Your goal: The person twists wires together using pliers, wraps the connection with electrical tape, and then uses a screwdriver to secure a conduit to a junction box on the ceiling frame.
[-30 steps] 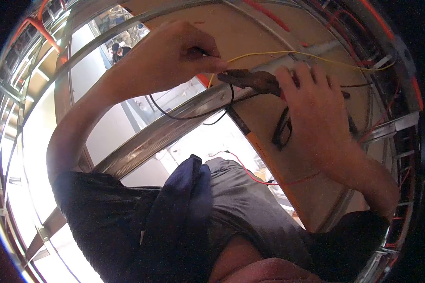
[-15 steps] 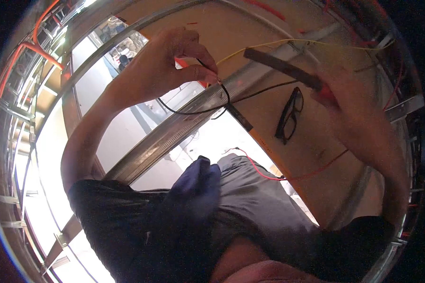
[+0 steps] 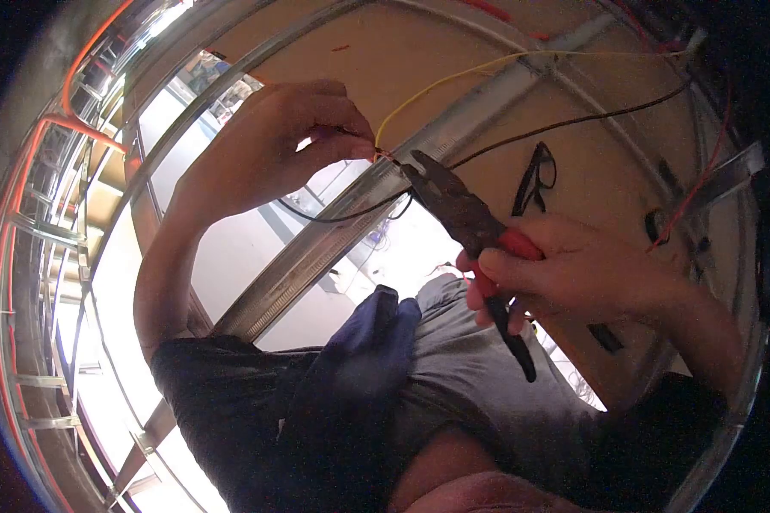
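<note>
Head view: the step in hand appears to be working on a thin wire end (image 3: 387, 156) with pliers (image 3: 466, 218). The wire end sits near 12 o'clock of the frame's centre, pinched between thumb and finger of the left hand (image 3: 281, 132), at 11 o'clock. The right hand (image 3: 565, 267), at 3 o'clock, is wrapped about the pliers' handles; the pliers slant toward 11 o'clock, with their jaws slightly parted and the tips just beside the wire end. Whether they touch it is too small to tell. My judgement is that the next move calls for a steady pinch and the tips lined up squarely on the wire before any squeeze.

Counted: two hands, one pliers, one pinched end that I can make out. One yellow wire (image 3: 522, 54) arcs through 1 o'clock down to the left fingers. Two black stretches show, a cable (image 3: 573, 122) at 2 o'clock and a loop (image 3: 342, 220) at 10 o'clock; I cannot tell whether they join. One red wire (image 3: 698, 195) hangs near 3 o'clock, and one pair of glasses (image 3: 520, 198) lies at 2 o'clock on the brown board (image 3: 607, 192).
</note>
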Demonstrator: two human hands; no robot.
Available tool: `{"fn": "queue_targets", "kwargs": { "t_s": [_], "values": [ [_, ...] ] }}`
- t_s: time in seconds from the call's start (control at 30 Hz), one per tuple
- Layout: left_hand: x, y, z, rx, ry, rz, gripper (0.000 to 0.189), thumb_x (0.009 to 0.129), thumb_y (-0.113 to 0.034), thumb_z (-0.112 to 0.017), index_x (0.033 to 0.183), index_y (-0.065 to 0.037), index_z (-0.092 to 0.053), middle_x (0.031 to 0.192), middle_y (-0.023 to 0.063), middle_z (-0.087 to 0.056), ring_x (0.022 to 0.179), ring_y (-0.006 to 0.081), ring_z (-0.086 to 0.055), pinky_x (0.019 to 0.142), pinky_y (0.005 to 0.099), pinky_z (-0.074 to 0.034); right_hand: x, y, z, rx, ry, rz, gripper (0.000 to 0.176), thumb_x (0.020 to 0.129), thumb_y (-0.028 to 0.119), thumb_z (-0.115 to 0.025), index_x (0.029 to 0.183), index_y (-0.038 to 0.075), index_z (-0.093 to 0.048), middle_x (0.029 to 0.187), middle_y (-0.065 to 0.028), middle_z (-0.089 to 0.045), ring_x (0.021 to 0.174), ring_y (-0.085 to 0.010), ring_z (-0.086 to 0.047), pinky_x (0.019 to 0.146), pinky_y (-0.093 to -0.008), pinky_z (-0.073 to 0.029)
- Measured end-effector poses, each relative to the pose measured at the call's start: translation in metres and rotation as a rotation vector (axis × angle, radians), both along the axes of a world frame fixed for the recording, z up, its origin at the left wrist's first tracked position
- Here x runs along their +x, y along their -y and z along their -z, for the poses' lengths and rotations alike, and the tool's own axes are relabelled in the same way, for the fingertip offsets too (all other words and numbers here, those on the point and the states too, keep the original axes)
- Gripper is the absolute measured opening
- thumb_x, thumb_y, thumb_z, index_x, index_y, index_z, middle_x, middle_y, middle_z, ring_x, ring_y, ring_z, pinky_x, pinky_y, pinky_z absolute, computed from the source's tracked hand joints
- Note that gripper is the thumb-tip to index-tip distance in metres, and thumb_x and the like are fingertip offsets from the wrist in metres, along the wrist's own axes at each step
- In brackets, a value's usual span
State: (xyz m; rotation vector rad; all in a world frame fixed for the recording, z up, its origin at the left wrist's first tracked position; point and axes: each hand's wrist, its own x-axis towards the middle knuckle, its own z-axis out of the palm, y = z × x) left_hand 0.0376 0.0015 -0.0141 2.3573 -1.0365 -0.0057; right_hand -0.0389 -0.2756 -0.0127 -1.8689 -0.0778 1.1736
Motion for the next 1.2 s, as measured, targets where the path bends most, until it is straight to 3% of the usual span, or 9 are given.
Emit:
{"fn": "queue_targets", "kwargs": {
  "t_s": [0.2, 0.37, 0.43, 0.93, 1.0, 1.03, 1.1, 1.2],
  "values": [
    [-0.019, 0.006, -0.006, -0.014, -0.09, -0.119, 0.012, 0.09, -0.012, -0.068, 0.094, -0.001, -0.07, 0.083, 0.0071, -0.068, 0.077, 0.0171, -0.066, 0.069, 0.0308, -0.051, -0.004, -0.004, 0.003, 0.239, -0.083, 0.036, 0.034, 0.104, 0.024, -0.045, 0.126, -0.002, -0.05, 0.099, -0.0111, -0.067, 0.092, -0.019, -0.066, 0.074, -0.0329, -0.055],
    [-0.03, 0.01, -0.01, 0.081, -0.009, -0.136, 0.015, 0.091, -0.015, -0.067, 0.092, 0.0, -0.069, 0.08, 0.0105, -0.068, 0.074, 0.021, -0.067, 0.067, 0.0325, -0.051, -0.011, -0.01, 0.001, 0.197, -0.12, 0.031, 0.035, 0.104, 0.025, -0.045, 0.126, -0.001, -0.05, 0.101, -0.0117, -0.067, 0.094, -0.0191, -0.065, 0.075, -0.0333, -0.055],
    [-0.03, 0.01, -0.008, 0.058, 0.095, -0.099, 0.015, 0.089, -0.016, -0.067, 0.089, -0.002, -0.068, 0.072, 0.0122, -0.064, 0.063, 0.0254, -0.065, 0.06, 0.0338, -0.05, -0.011, -0.013, 0.002, 0.233, -0.143, 0.064, 0.035, 0.104, 0.025, -0.045, 0.126, -0.001, -0.051, 0.101, -0.0115, -0.067, 0.094, -0.0189, -0.065, 0.075, -0.0334, -0.055],
    [-0.032, 0.009, -0.006, 0.052, 0.109, -0.11, 0.013, 0.088, -0.015, -0.068, 0.087, -0.002, -0.067, 0.069, 0.0127, -0.062, 0.061, 0.0262, -0.065, 0.058, 0.0353, -0.049, -0.011, -0.025, 0.018, 0.264, -0.067, 0.052, 0.032, 0.105, 0.027, -0.043, 0.12, 0.0, -0.052, 0.092, -0.0072, -0.066, 0.083, -0.0138, -0.064, 0.065, -0.0267, -0.048],
    [-0.032, 0.01, -0.003, 0.027, 0.122, -0.105, 0.013, 0.089, -0.015, -0.067, 0.087, -0.002, -0.067, 0.069, 0.0123, -0.063, 0.061, 0.026, -0.065, 0.057, 0.0351, -0.049, -0.016, -0.026, 0.021, 0.323, -0.022, 0.155, 0.037, 0.101, 0.04, -0.049, 0.094, 0.006, -0.061, 0.08, -0.0016, -0.066, 0.073, -0.0104, -0.062, 0.06, -0.0262, -0.048],
    [-0.032, 0.01, -0.002, 0.002, 0.136, -0.101, 0.013, 0.089, -0.015, -0.067, 0.087, -0.003, -0.067, 0.069, 0.012, -0.063, 0.06, 0.0258, -0.065, 0.057, 0.0349, -0.049, -0.015, -0.026, 0.02, 0.323, -0.022, 0.155, 0.037, 0.101, 0.04, -0.049, 0.094, 0.006, -0.061, 0.08, -0.0016, -0.066, 0.073, -0.0104, -0.062, 0.06, -0.0262, -0.048],
    [-0.031, 0.01, -0.001, -0.007, 0.144, -0.096, 0.013, 0.089, -0.015, -0.067, 0.086, -0.003, -0.067, 0.069, 0.0118, -0.063, 0.06, 0.0257, -0.064, 0.057, 0.0346, -0.049, -0.011, -0.025, 0.018, 0.259, -0.027, 0.053, 0.031, 0.105, 0.027, -0.044, 0.12, 0.001, -0.052, 0.095, -0.0075, -0.066, 0.084, -0.0145, -0.066, 0.065, -0.0265, -0.049],
    [-0.032, 0.01, -0.002, -0.011, 0.155, -0.093, 0.013, 0.088, -0.015, -0.067, 0.086, -0.002, -0.067, 0.068, 0.0118, -0.063, 0.058, 0.0257, -0.064, 0.056, 0.0347, -0.049, -0.008, -0.024, 0.01, 0.181, -0.041, 0.002, 0.032, 0.104, 0.028, -0.046, 0.12, 0.001, -0.053, 0.095, -0.0073, -0.066, 0.086, -0.0158, -0.066, 0.069, -0.0286, -0.051]
  ]
}}
